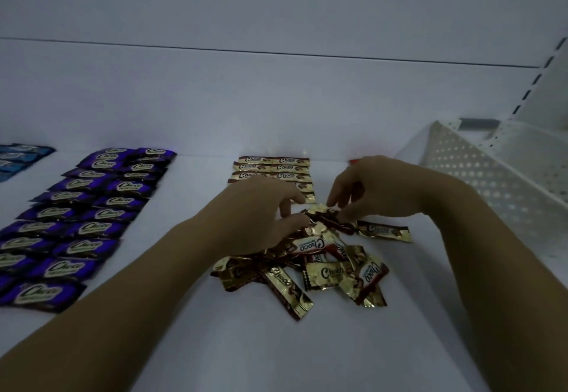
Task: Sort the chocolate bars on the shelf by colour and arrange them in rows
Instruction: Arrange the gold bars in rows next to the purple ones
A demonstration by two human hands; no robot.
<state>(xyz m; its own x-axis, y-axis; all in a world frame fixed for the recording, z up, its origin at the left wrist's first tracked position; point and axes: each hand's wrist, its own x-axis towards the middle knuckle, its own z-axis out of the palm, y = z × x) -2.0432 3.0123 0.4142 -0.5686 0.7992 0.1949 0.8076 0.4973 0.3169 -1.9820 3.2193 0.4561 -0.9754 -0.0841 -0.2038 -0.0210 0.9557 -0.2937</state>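
While gold chocolate bars lie heaped on the shelf right of the purple rows, the right hand pinches one bar atop the heap with curled fingers, and the left hand curls onto it, grip unclear.

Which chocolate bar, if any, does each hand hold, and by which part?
Right hand pinches a gold foil-wrapped bar atop the pile, near its middle; the left hand's grip cannot be told.

We see a dim white shelf, its back panel at twelve o'clock, a perforated divider and slotted upright at two o'clock.
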